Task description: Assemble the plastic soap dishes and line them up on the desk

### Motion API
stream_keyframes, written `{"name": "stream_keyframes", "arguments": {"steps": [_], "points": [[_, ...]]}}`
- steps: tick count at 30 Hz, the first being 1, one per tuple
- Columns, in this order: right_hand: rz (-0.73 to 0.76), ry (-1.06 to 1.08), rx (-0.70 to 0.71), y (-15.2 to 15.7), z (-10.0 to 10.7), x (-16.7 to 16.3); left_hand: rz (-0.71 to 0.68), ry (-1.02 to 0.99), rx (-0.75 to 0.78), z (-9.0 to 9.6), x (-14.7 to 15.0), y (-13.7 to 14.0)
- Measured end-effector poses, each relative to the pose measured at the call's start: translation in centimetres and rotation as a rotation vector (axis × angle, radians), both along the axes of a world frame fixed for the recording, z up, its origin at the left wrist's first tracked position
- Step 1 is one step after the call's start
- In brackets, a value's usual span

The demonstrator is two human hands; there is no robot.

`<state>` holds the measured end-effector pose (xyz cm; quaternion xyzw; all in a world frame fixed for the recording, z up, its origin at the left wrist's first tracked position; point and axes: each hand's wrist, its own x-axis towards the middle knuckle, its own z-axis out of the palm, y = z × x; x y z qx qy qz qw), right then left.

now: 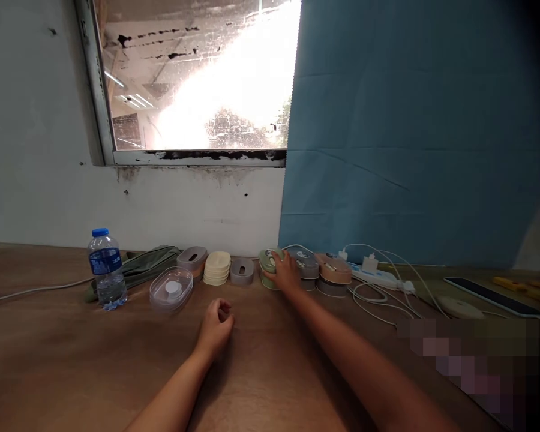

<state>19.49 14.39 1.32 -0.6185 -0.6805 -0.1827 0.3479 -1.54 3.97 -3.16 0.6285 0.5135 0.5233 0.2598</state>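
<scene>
My right hand reaches to the back of the table and grips a green oval plastic box, its fingers over the lid and near side. Just right of it stand a grey lidded box and a brown-topped box with a grey lower part. My left hand rests near the tabletop, loosely curled, thumb apart from the fingers and nothing visible in it. Beyond it are a small grey piece with a slot, a stack of cream oval pieces and a grey slotted piece.
Left stand a clear tray with a white round part, a water bottle and a dark green pouch. To the right lie a power strip, tangled white cables and a phone-like slab. Behind is the wall.
</scene>
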Motion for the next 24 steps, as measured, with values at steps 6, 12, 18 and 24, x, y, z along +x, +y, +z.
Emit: {"name": "stream_keyframes", "arguments": {"steps": [6, 12, 18, 24], "points": [[-0.127, -0.073, -0.02, 0.6, 0.5, -0.5, -0.006, 0.049, -0.005, 0.0, 0.0, 0.1], [0.083, -0.256, -0.105, -0.1, 1.0, -2.8, -0.009, 0.054, -0.003, 0.1, 0.0, 0.1], [0.193, -0.322, -0.235, -0.1, -1.6, -7.7, 0.016, 0.055, 0.008, 0.4, -0.1, 0.1], [0.114, -0.212, -0.284, 0.7, -3.3, -8.8, 0.022, 0.073, 0.005, 0.5, -0.2, 0.1]]}}
